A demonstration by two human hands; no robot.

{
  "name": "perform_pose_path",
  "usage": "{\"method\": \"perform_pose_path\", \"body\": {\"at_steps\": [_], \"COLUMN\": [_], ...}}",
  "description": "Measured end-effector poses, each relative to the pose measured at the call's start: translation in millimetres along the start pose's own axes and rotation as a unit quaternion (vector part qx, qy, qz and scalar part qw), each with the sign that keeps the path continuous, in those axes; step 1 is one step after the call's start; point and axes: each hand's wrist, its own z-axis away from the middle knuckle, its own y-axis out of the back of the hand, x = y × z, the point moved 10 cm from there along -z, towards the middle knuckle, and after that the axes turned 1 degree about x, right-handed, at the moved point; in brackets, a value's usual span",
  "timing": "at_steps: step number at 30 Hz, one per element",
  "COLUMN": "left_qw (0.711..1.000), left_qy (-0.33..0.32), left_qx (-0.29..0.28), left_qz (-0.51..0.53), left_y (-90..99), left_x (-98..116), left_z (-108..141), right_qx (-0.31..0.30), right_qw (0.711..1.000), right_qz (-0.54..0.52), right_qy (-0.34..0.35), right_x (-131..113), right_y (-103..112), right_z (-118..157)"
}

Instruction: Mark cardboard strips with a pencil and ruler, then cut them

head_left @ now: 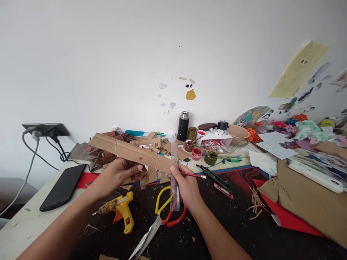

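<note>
A long, creased strip of brown cardboard (135, 153) is held up at a tilt, its left end higher and its right end lower. At its lower edge, my left hand (124, 175) is closed with curled fingers, partly hidden by the strip. My right hand (187, 184) pinches the strip's right end, thumb in front. A clear plastic ruler (175, 202) stands upright in the same grip, crossing the strip's end. From this hand a pencil (193, 175) juts out to the right. Below lie large scissors (154, 225) with yellow and red handles, and a yellow glue gun (124, 211).
A black phone (63, 187) lies at the left, near a wall socket (46, 130) with cables. Cardboard scraps, paint jars (196, 154) and a black flask (183, 126) stand along the wall. A black cutter knife (215, 178) and cardboard sheet (311, 202) lie to the right.
</note>
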Motion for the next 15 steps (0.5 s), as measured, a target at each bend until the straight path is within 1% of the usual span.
{"method": "perform_pose_path", "body": {"at_steps": [2, 3, 4, 6, 9, 13, 15], "left_qw": [1.0, 0.999, 0.998, 0.995, 0.991, 0.989, 0.989], "left_qy": [0.003, 0.003, 0.001, -0.001, 0.004, 0.01, 0.011], "left_qx": [-0.027, -0.03, -0.024, 0.006, 0.042, 0.059, 0.063], "left_qz": [0.012, 0.03, 0.054, 0.101, 0.124, 0.132, 0.136], "left_y": [-3.9, -3.5, -1.4, 6.3, 13.8, 13.9, 11.6], "left_x": [1, 1, 2, 1, -3, -9, -12], "left_z": [2, 3, 3, 1, -1, -2, -2], "right_qx": [0.0, -0.001, -0.003, -0.007, -0.008, -0.012, -0.003], "right_qw": [1.0, 1.0, 1.0, 1.0, 1.0, 1.0, 1.0], "right_qz": [-0.002, -0.003, -0.003, 0.001, 0.011, 0.024, 0.026], "right_qy": [0.002, 0.002, 0.002, 0.003, 0.004, -0.002, -0.006], "right_x": [-1, -1, -1, -1, -2, -2, 0], "right_y": [0, -1, -1, -2, -2, -3, 1], "right_z": [0, 0, 0, 1, 1, 2, 1]}}
